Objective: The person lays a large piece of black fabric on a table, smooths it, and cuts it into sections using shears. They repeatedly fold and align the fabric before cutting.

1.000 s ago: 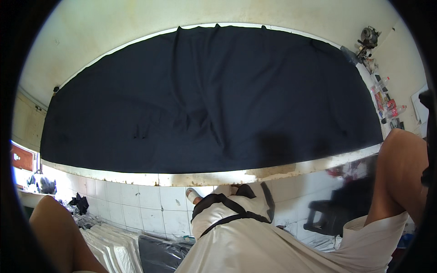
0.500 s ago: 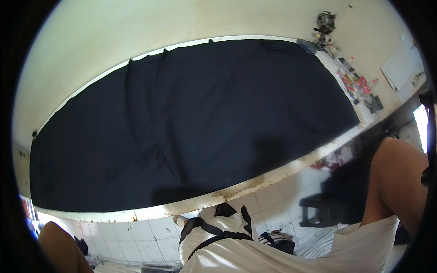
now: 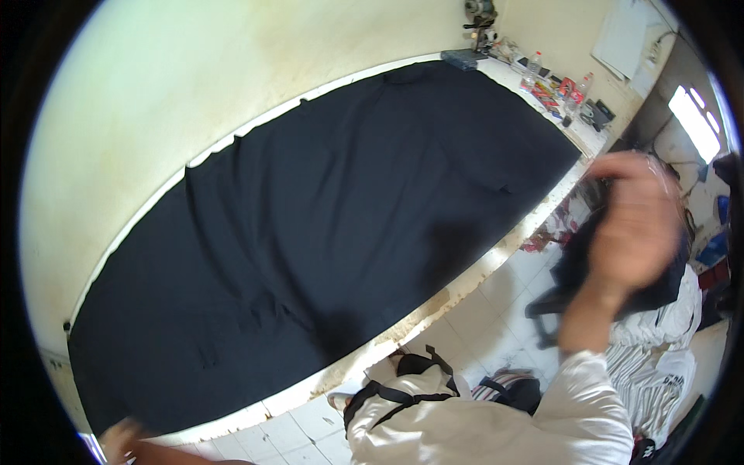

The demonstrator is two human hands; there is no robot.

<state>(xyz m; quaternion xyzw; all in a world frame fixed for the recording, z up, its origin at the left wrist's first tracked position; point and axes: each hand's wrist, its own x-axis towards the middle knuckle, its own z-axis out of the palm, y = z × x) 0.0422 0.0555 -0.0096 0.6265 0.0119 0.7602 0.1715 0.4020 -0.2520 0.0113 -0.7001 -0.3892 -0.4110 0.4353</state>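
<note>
A wide sheet of black fabric (image 3: pixel 372 209) is spread over a long pale table (image 3: pixel 434 306), with several folds and wrinkles across its left half. At the near left corner of the cloth is my left hand (image 3: pixel 120 440), low in the picture; it is blurred, and whether its fingers grip the edge does not show. My right hand (image 3: pixel 632 225) is raised off the table's right end, close to the cloth's right corner but apart from it. Motion smears its fingers too.
Along the table's right end stand a cutting machine (image 3: pixel 480 23), plastic bottles (image 3: pixel 533 68), red packets and a black tape-dispenser-like object (image 3: pixel 597 115). A dark stool (image 3: pixel 546 306) and piles of white clothing (image 3: pixel 651 372) are on the tiled floor at right. A wall runs behind.
The view has turned, so the table now slants more. My right hand has come into sight at right, and my left hand has come to the cloth's near left corner.
</note>
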